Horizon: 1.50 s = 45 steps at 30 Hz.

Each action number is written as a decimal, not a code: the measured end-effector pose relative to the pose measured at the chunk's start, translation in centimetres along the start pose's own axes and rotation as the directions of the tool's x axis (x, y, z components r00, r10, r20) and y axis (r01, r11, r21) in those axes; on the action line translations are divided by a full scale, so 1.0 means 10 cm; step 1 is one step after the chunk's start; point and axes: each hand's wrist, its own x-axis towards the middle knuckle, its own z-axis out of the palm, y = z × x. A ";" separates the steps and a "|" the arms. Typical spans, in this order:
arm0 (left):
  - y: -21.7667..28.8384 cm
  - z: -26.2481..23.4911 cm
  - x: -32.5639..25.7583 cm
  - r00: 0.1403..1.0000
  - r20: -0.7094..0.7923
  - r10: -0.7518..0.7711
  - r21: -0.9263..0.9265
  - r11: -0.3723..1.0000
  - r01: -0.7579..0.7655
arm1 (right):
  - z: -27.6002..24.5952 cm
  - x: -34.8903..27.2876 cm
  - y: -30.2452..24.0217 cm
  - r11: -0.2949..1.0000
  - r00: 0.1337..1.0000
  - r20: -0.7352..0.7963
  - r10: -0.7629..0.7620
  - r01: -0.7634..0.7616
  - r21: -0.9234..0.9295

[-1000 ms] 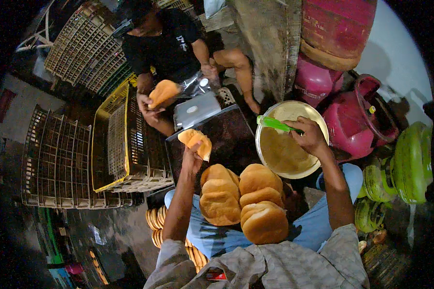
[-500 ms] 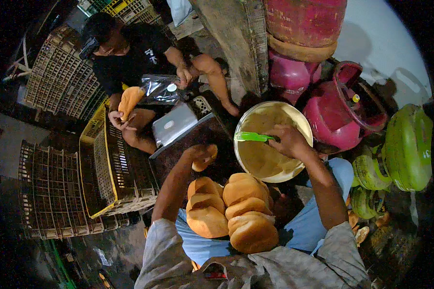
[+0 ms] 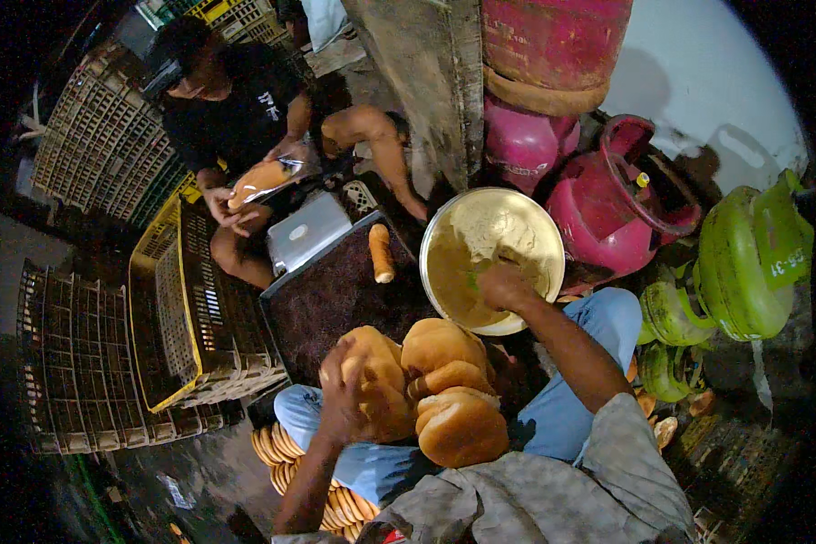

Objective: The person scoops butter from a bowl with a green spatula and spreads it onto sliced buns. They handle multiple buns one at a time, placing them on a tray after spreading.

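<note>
Head view. My left hand point(image 3: 344, 394) lay cupped, fingers curled, over the near-left bun point(image 3: 376, 381) of a stack of golden bread buns point(image 3: 444, 390) resting on my lap. My right hand point(image 3: 503, 286) was closed around a green utensil point(image 3: 473, 276), mostly hidden, dipped into the pale spread in a round metal bowl point(image 3: 539, 231) to the far right. I judged the buns light, soft and easily crushed, best taken with a broad, loose grip around the sides, not pinched. One filled roll point(image 3: 381, 252) lay alone on the dark tray point(image 3: 335, 299) beyond. A co-worker point(image 3: 236, 109) sat farther left.
</note>
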 end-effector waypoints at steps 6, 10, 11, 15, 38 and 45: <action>0.17 0.53 -0.62 0.999 0.016 0.036 0.440 0.897 -0.039 | 0.88 0.84 -0.06 0.978 0.987 -0.123 -0.101 0.122 0.171; 0.21 0.67 -0.69 0.996 -0.086 0.027 0.466 0.884 0.016 | 0.93 0.88 0.26 0.932 0.967 -0.138 -0.212 0.243 0.270; 0.22 0.63 -0.68 0.998 -0.059 0.026 0.447 0.895 0.003 | 0.80 0.78 0.35 0.898 0.982 -0.087 -0.165 0.186 0.398; 0.19 0.22 -0.61 0.985 0.168 0.029 0.108 0.993 -0.047 | 0.08 0.14 0.46 0.789 0.992 0.030 -0.125 0.082 0.608; -0.32 0.26 0.84 0.581 0.393 -0.713 -0.828 -0.549 -0.114 | -0.65 -0.76 -0.92 0.774 0.504 -0.602 -0.619 0.523 -0.357; -0.75 0.09 0.70 0.757 0.110 -0.643 -0.955 -0.279 -0.098 | -0.95 -0.78 -0.45 0.886 0.640 -0.708 -0.298 0.461 0.044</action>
